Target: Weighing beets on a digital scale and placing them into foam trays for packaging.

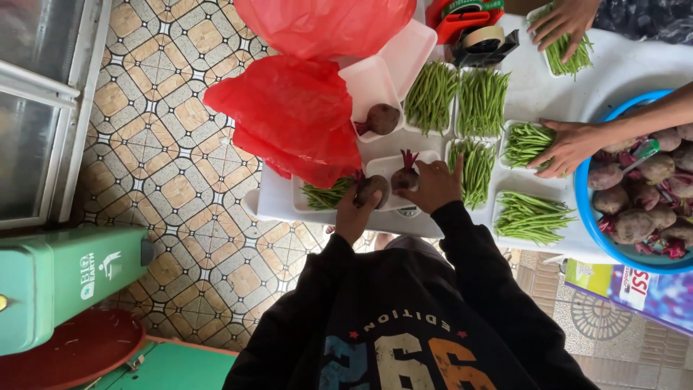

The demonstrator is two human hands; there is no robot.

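Note:
My left hand [352, 209] is shut on a brown beetroot [372, 190] at the near edge of a white foam tray [386, 165]. My right hand [435, 185] grips a second beetroot [406, 178] with a red stalk, holding it on that same tray. The tray rests on a small scale [408, 211] at the front of the white table [534, 94]. Some green beans [326, 196] lie just left of my left hand.
Several foam trays of green beans [479, 101] cover the table. Another person's hands rest on beans at the top right [564, 22] and right [570, 146]. A blue basin [582, 195] holds beetroots. Red plastic bags [292, 112], another beetroot [382, 118], a tape dispenser [482, 40], and a green bin [65, 282] are around.

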